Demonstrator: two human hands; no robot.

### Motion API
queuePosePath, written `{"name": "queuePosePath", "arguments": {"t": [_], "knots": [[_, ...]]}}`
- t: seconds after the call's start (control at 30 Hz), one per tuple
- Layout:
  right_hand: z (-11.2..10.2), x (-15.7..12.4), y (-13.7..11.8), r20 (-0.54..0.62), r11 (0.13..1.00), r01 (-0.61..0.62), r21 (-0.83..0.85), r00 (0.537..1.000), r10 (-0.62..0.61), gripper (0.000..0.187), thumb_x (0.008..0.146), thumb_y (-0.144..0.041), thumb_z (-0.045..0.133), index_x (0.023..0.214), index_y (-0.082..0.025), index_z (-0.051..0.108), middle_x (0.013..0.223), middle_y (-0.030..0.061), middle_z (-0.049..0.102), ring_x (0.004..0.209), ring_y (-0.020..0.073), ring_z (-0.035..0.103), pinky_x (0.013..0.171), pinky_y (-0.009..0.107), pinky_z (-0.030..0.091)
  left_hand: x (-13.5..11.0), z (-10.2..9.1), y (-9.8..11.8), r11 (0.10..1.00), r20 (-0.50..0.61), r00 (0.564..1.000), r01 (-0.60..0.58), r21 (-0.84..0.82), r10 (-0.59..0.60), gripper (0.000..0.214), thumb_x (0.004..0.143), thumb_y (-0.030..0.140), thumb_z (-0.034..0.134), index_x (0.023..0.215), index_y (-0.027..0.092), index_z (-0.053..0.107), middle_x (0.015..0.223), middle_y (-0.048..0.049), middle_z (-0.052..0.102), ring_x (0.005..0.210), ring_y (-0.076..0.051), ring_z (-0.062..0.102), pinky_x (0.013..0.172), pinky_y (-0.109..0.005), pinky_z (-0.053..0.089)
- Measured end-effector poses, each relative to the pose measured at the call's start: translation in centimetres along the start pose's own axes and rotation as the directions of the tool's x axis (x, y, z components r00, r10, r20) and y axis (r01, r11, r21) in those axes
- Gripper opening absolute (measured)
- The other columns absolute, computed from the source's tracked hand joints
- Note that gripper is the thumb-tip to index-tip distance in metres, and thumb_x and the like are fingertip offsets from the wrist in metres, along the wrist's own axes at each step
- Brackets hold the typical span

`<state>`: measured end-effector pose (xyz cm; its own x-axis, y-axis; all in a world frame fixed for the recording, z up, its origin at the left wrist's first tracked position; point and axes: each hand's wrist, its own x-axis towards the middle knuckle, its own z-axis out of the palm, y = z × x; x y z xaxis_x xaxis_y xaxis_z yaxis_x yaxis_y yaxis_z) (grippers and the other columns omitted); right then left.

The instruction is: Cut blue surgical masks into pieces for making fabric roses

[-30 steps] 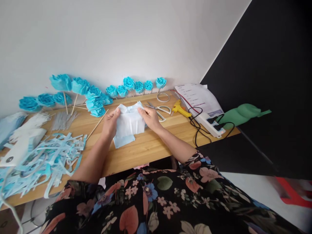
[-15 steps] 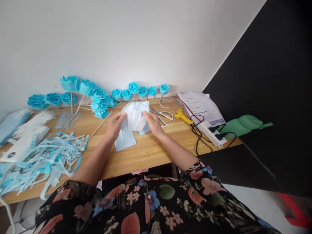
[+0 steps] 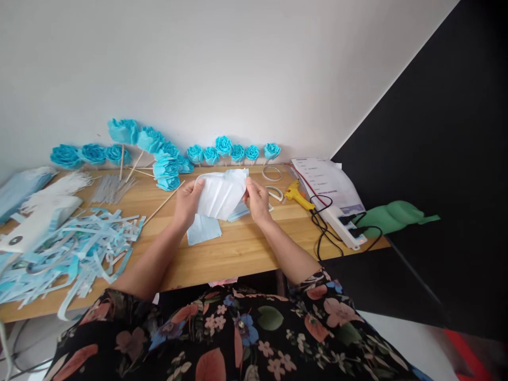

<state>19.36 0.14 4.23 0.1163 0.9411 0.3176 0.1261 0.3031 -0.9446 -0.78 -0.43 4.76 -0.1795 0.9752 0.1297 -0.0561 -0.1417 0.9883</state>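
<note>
Both hands hold a pleated white sheet (image 3: 221,194) lifted a little above the wooden table (image 3: 238,248). My left hand (image 3: 187,202) pinches its left edge, thumb on top. My right hand (image 3: 257,200) pinches the right edge. Under the sheet lie light blue sheets (image 3: 203,229) flat on the table, one poking out below my left hand and another just showing by my right hand.
Blue paper roses on sticks (image 3: 159,159) line the wall. A pile of blue and white strips (image 3: 67,254) covers the left. Scissors (image 3: 274,192), a yellow glue gun (image 3: 297,194), a power strip (image 3: 342,222) with black cables, papers (image 3: 327,177) and a green object (image 3: 392,217) sit right.
The white sheet was lifted off the blue sheets and turned from upright to lying sideways between my hands. The camera view shifted slightly.
</note>
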Motion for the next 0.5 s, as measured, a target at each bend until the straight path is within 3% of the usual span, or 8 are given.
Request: {"name": "queuePosePath", "arguments": {"t": [0.07, 0.13, 0.23, 0.3, 0.33, 0.4, 0.5], "knots": [[-1.1, 0.4, -0.6, -0.148, 0.991, 0.096, -0.093, 0.983, -0.109, 0.052, 0.097, -0.065, 0.042, 0.069, -0.022, 0.052, 0.057, -0.0017, 0.049, 0.056, 0.0148, 0.048, 0.06, 0.029, 0.041, 0.1, -0.1, 0.0, 1.0, 0.007, 1.0, 0.001, 0.005, -0.001, 0.053, 0.074, 0.069, 0.073, 0.067, 0.018, 0.061, 0.059, 0.0014, 0.05, 0.054, -0.012, 0.039, 0.05, -0.025, 0.029], [-2.1, 0.8, -1.3, -0.195, 0.927, 0.253, -0.278, 0.93, -0.313, 0.045, 0.099, -0.059, 0.043, 0.079, -0.022, 0.06, 0.068, 0.003, 0.06, 0.068, 0.0187, 0.057, 0.071, 0.033, 0.046, 0.1, -0.1, 0.1, 1.0, 0.02, 1.0, -0.006, 0.014, 0.006, 0.052, 0.074, 0.067, 0.073, 0.064, 0.018, 0.059, 0.058, 0.0016, 0.049, 0.053, -0.011, 0.038, 0.049, -0.025, 0.028], [-2.9, 1.0, -2.1, 0.053, 0.696, 0.53, -0.483, 0.812, -0.582, 0.036, 0.1, -0.049, 0.048, 0.105, -0.021, 0.069, 0.103, 0.0122, 0.073, 0.104, 0.0262, 0.063, 0.097, 0.042, 0.045, -0.1, 0.1, 0.4, 1.0, 0.04, 0.999, -0.005, 0.026, 0.004, 0.052, 0.074, 0.066, 0.074, 0.062, 0.018, 0.06, 0.057, 0.0012, 0.049, 0.052, -0.011, 0.037, 0.048, -0.025, 0.029], [-2.6, 0.9, -2.2, 0.26, 0.572, 0.651, -0.499, 0.742, -0.617, 0.037, 0.099, -0.046, 0.053, 0.121, -0.021, 0.068, 0.122, 0.0132, 0.071, 0.121, 0.0276, 0.059, 0.109, 0.044, 0.039, -0.4, 0.3, 0.7, 0.999, 0.049, 0.999, 0.015, 0.03, -0.017, 0.053, 0.072, 0.068, 0.074, 0.062, 0.018, 0.061, 0.055, 0.0014, 0.048, 0.05, -0.011, 0.036, 0.046, -0.025, 0.028], [-2.3, 0.8, -2.1, 0.334, 0.545, 0.675, -0.498, 0.729, -0.598, 0.036, 0.099, -0.045, 0.054, 0.123, -0.022, 0.068, 0.125, 0.0123, 0.071, 0.124, 0.0272, 0.058, 0.112, 0.044, 0.036, -0.6, 0.4, 0.8, 0.999, 0.061, 0.998, 0.026, 0.035, -0.028, 0.053, 0.072, 0.068, 0.074, 0.061, 0.018, 0.061, 0.054, 0.0015, 0.048, 0.049, -0.011, 0.036, 0.046, -0.024, 0.027], [-1.8, 0.7, -1.7, 0.397, 0.554, 0.658, -0.51, 0.751, -0.527, 0.03, 0.1, -0.041, 0.054, 0.116, -0.023, 0.072, 0.116, 0.0099, 0.074, 0.117, 0.0256, 0.062, 0.114, 0.044, 0.033, -0.8, 0.6, 1.0, 0.998, 0.105, 0.994, 0.028, 0.057, -0.034, 0.053, 0.071, 0.068, 0.076, 0.059, 0.018, 0.06, 0.053, 0.0018, 0.048, 0.048, -0.011, 0.036, 0.045, -0.024, 0.027], [-1.8, 0.8, -1.0, 0.289, 0.682, 0.525, -0.509, 0.851, -0.439, 0.031, 0.102, -0.039, 0.048, 0.096, -0.023, 0.073, 0.092, 0.0079, 0.075, 0.094, 0.0232, 0.064, 0.101, 0.04, 0.04, -0.8, 0.5, 0.9, 0.994, 0.22, 0.974, 0.031, 0.103, -0.053, 0.049, 0.066, 0.064, 0.081, 0.06, 0.018, 0.065, 0.053, 0.0017, 0.052, 0.048, -0.01, 0.039, 0.044, -0.024, 0.026]]}}
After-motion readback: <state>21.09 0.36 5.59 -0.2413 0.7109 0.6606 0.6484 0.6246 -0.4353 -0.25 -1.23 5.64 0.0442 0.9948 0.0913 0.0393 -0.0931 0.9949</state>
